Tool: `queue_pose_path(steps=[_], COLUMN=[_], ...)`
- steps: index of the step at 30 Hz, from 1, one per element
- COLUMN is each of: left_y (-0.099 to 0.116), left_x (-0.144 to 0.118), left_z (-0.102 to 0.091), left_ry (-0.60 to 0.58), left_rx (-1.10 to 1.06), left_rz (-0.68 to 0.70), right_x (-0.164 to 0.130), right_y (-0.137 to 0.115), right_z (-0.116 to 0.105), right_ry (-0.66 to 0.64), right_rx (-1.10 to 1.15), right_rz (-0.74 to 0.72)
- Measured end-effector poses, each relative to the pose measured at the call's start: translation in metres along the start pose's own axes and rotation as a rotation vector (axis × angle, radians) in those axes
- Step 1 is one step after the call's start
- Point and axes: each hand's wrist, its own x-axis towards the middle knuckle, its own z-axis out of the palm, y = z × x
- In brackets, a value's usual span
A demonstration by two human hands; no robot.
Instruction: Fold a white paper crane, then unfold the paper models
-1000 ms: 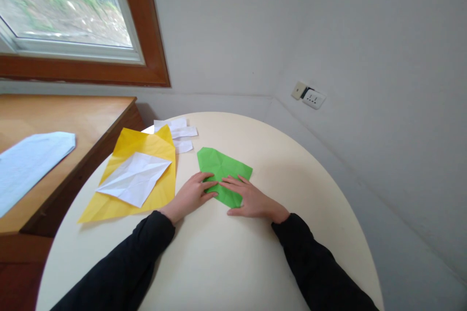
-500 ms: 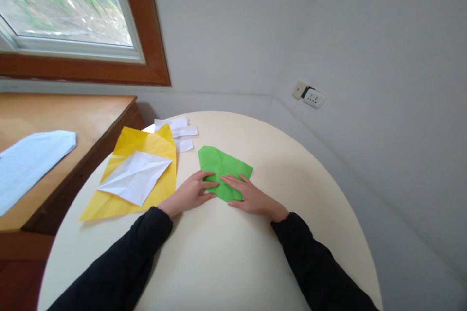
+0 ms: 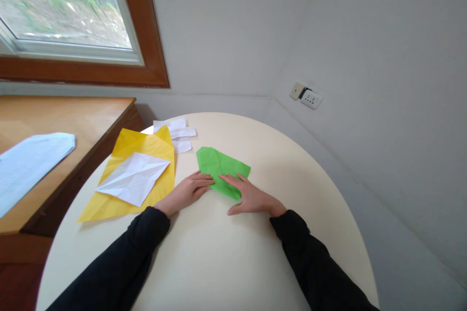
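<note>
A sheet of green paper (image 3: 222, 165), creased and with folded edges, lies on the round cream table (image 3: 204, 252). My left hand (image 3: 190, 189) rests at its left edge, fingers stretched out together with the tips on the paper. My right hand (image 3: 246, 194) lies over the lower right part, fingers spread and the thumb held apart on the near side. Part of the green paper is hidden under both hands. To the left, a creased white sheet (image 3: 136, 175) lies on a larger yellow sheet (image 3: 109, 204).
Several white paper strips (image 3: 182, 132) lie behind the yellow sheet. A wooden desk (image 3: 91, 112) with a pale blue folded item (image 3: 40, 160) stands at the left. Beyond the table are the wall, a wood-framed window (image 3: 153, 48) and a socket (image 3: 311, 99).
My right thumb has moved away from the fingers and off the paper's near edge. The left fingers have come closer together and the left thumb has drawn in.
</note>
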Motion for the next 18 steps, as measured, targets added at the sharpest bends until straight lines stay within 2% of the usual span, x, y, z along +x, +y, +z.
queue_pose_path(steps=[3,8,12,18], left_y=[-0.001,-0.001,0.011,0.027], left_x=[0.001,-0.004,-0.014,-0.020], left_z=[0.001,0.003,0.005,0.006], left_ry=[0.012,0.003,-0.020,0.062], left_rx=[0.009,0.080,0.214,0.307], left_rz=[-0.005,0.015,0.018,-0.016], right_x=[-0.001,0.000,0.001,0.004], right_y=[0.003,0.009,0.016,0.030], right_z=[0.002,0.008,0.009,0.008], right_ry=[0.031,0.243,0.261,0.399], right_rx=[0.020,0.081,0.092,0.230], right_rz=[-0.029,-0.011,-0.060,-0.044])
